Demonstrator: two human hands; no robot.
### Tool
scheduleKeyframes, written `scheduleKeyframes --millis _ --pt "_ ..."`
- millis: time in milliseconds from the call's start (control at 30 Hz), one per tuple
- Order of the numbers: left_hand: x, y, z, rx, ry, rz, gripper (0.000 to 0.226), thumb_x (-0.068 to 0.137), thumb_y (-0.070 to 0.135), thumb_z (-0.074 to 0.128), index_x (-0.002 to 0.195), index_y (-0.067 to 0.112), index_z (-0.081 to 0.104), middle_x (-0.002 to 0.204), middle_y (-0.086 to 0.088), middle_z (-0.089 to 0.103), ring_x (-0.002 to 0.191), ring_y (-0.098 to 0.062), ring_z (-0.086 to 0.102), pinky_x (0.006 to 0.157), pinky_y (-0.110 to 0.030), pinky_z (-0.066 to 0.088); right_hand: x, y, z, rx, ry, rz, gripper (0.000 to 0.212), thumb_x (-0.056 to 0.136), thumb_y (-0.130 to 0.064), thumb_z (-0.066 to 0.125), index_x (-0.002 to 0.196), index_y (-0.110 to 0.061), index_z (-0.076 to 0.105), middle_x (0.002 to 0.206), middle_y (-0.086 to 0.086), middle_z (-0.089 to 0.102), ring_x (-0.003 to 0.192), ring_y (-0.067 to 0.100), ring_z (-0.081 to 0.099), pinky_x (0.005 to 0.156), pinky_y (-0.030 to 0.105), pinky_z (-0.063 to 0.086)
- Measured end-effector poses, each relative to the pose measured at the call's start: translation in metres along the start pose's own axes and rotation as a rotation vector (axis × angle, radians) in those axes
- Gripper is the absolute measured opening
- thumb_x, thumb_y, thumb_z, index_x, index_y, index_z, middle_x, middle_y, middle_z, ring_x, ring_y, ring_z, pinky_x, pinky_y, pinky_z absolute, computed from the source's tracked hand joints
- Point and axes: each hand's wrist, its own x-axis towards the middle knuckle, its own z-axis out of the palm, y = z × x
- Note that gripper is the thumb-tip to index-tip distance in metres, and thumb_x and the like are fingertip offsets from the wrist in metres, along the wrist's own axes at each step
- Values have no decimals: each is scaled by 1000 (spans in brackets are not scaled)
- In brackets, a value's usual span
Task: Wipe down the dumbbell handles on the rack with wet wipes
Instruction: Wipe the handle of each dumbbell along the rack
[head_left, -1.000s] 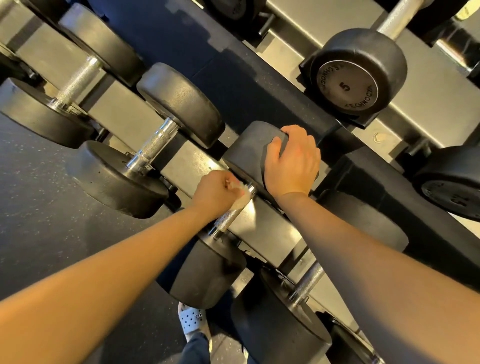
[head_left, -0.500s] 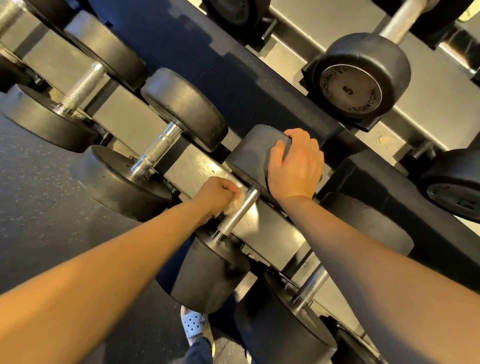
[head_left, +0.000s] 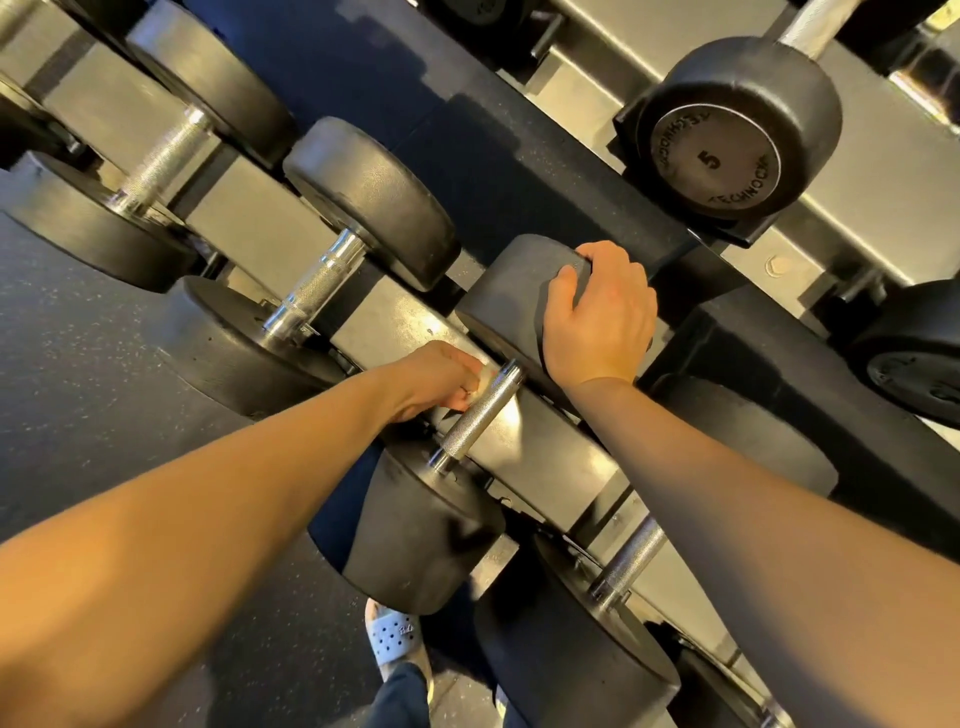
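Note:
A black dumbbell lies on the lower tier of the rack (head_left: 540, 457), its knurled chrome handle (head_left: 480, 410) running diagonally. My left hand (head_left: 441, 382) sits just left of the handle, fingers curled round a white wet wipe (head_left: 485, 383) that touches the handle's upper end. Most of the wipe is hidden in my fist. My right hand (head_left: 597, 317) rests on top of the dumbbell's far head (head_left: 514, 291), fingers curled over its edge. The near head (head_left: 421, 535) points toward me.
More black dumbbells fill the lower tier: one to the left with a bare chrome handle (head_left: 322, 286), another to the right (head_left: 628, 566). On the upper tier stands a dumbbell marked 5 (head_left: 717, 156). My white shoe (head_left: 389, 639) stands on speckled dark floor (head_left: 104, 364).
My left hand with the wipe has slipped off the top of the handle to its left side, baring most of the knurled metal. My right hand stays on the far head.

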Motion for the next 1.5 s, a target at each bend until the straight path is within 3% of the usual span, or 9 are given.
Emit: scheduleKeyframes --millis 100,267,367,533,667,867,1033,1333,1500 --pt "-7 -6 -11 266 -22 43 22 80 -17 60 87 -5 76 87 -6 76 82 -15 68 78 -32 61 -1 -2 -1 18 14 18 27 98 -31 51 115 -17 64 104 1 65 95 18 57 85 41 50" --pt "-22 -9 -2 509 52 34 28 84 -9 60 71 12 73 70 5 71 82 -14 66 67 -21 53 -1 -3 -3 24 13 20 27 98 -32 51 115 -17 64 102 0 65 93 17 57 85 43 52" --pt "-18 -6 23 243 352 158 18 89 -1 64 88 10 78 95 0 74 93 -13 66 86 -29 53 -1 -3 -2 24 17 21 26 98 -32 52 115 -17 64 102 0 65 93 17 57 84 43 52" --pt "-29 3 61 -3 445 321 18 85 12 78 77 16 63 75 5 62 71 -11 59 70 -25 48 -1 -3 -1 27 21 30 26 97 -32 51 114 -18 64 101 0 66 94 17 58 85 42 51" --pt "-36 -17 68 669 612 428 26 89 37 76 96 19 58 97 -2 55 91 -23 54 74 -34 42 -1 -4 -3 27 14 24 27 97 -31 52 116 -18 64 102 -1 66 95 17 58 87 43 51" --pt "-48 -14 59 1014 519 187 34 97 43 66 111 13 59 92 -3 61 81 -24 61 67 -32 46 -2 -4 -7 34 24 4 27 97 -30 54 118 -15 65 103 2 66 94 17 57 87 40 50" --pt "-45 -15 42 854 356 12 41 85 44 79 106 14 62 97 -4 68 87 -22 66 82 -38 59 0 1 -9 16 18 -26 30 100 -31 55 123 -16 64 111 0 68 101 15 59 91 32 43" --pt "-55 0 62 436 475 321 25 89 25 72 71 13 59 70 -6 62 73 -26 62 70 -42 53 -65 14 -47 323 55 -80 28 96 -18 65 123 -13 61 121 3 59 112 12 55 97 23 44" --pt "-71 -4 69 545 447 493 28 83 16 70 65 14 49 64 -1 52 63 -20 49 60 -39 45 -134 20 -35 805 -373 569 20 95 -36 69 113 -26 70 101 -10 71 95 7 69 80 32 60"
